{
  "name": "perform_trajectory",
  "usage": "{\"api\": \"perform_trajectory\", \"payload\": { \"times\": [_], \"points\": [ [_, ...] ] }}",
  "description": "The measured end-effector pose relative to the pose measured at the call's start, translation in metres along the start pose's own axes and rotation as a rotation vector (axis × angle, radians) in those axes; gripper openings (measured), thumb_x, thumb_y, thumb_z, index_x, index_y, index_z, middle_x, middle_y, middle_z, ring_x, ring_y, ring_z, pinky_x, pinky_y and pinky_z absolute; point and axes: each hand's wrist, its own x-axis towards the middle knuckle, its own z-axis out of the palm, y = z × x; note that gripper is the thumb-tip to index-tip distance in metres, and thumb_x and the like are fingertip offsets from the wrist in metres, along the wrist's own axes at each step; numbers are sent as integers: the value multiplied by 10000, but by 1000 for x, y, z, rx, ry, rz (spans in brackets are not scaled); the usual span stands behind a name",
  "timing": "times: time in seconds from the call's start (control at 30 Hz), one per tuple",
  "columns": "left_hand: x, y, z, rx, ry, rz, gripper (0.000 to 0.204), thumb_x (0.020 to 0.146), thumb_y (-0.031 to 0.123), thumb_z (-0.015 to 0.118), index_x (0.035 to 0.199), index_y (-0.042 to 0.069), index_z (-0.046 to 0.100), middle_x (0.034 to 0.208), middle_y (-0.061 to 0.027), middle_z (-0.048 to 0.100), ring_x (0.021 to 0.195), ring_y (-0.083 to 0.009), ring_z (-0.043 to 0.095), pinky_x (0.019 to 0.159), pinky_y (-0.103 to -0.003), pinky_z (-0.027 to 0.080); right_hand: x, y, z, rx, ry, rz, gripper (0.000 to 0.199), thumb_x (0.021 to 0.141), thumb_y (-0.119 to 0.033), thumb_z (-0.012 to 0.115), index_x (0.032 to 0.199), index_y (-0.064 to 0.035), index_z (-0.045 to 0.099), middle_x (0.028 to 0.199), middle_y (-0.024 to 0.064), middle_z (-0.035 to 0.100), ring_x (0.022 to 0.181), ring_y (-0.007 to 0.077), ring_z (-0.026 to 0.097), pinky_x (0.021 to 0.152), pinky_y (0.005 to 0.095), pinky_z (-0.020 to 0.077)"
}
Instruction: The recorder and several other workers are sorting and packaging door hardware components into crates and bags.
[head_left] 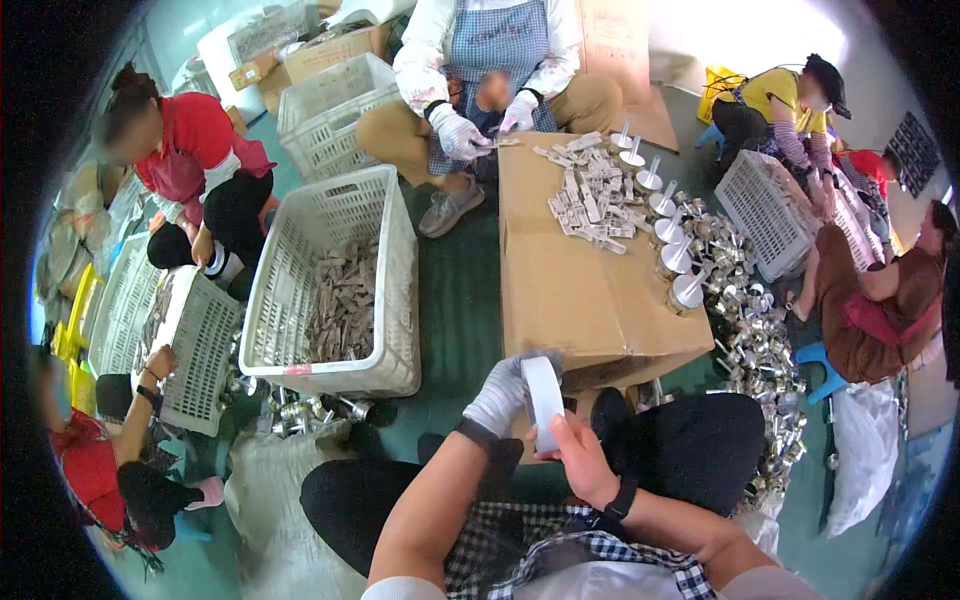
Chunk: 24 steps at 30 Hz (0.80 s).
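Above my lap I hold what looks like a roll of white tape [543,395], seen edge-on. My left hand [495,400], in a pale striped glove, is closed around its far left side. My bare right hand [588,458] grips the lower end between thumb and fingers. Just beyond stands a cardboard box [590,320] used as a tabletop. On it lies a heap of small greyish-clear flat pieces [590,195]. Along the box's right edge runs a row of metal cups with white discs and upright stems [686,290].
Across the box, a co-worker's gloved hands [460,135] hold a small piece. Left of the box stands a white plastic crate [402,300] partly filled with similar pieces. Many shiny metal cups [765,370] cover the floor at right. Other people sit among crates on both sides.
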Motion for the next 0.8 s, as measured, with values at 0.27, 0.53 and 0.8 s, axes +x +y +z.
{"api": "perform_trajectory", "payload": {
  "times": [0.27, 0.53, 0.8],
  "points": [
    [-8, 9, -1, 210, 15, 60, 242, 850, 92, 518, 987, -92, 593, 937, -209, 646, 797, -311, 632, 755, -421, 530, 5, 32, 1, 1, -45, 28, 355, 973, -306, 407, 1202, -45, 483, 1056, 53, 583, 930, 124, 547, 762, 289, 482],
    [-11, 15, -2, 40, 30, -61, 261, 855, 123, 502, 963, -93, 600, 916, -199, 649, 792, -311, 624, 746, -407, 521, 7, 35, 0, -46, -109, 53, 371, 980, -310, 389, 1241, -53, 443, 1094, 64, 566, 984, 136, 543, 794, 297, 486],
    [-10, 14, -14, 309, -65, 17, 233, 782, 17, 619, 1010, -26, 609, 978, -135, 652, 856, -225, 630, 793, -337, 524, 6, 26, 4, -56, -99, 37, 365, 980, -308, 390, 1235, -52, 449, 1099, 55, 563, 983, 124, 534, 780, 273, 477]
  ]
}}
